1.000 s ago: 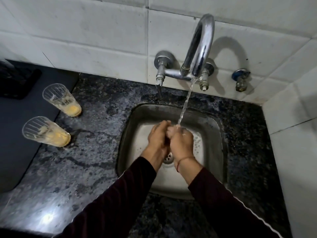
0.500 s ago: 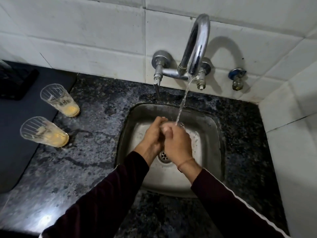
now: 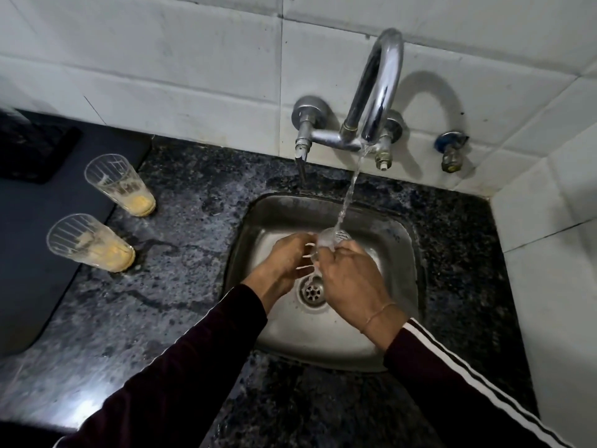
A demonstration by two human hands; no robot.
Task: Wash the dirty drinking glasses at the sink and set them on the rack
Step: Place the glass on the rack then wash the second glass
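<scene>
Over the steel sink (image 3: 323,202), both my hands hold a clear drinking glass (image 3: 329,240) under the water running from the chrome tap (image 3: 378,92). My left hand (image 3: 284,258) grips its left side with curled fingers. My right hand (image 3: 352,279) wraps it from the right and hides most of it. Two dirty glasses with yellow residue stand upright on the dark stone counter to the left, one further back (image 3: 124,185) and one nearer (image 3: 89,244).
A dark mat (image 3: 29,270) covers the counter at the far left, beside the two glasses. A small wall valve (image 3: 450,153) sticks out to the right of the tap. White tiled walls close the back and the right side. The drain (image 3: 312,291) lies below my hands.
My hands were pressed together under the stream; now they have drawn slightly apart and part of the glass shows between them. The two glasses on the counter have not moved.
</scene>
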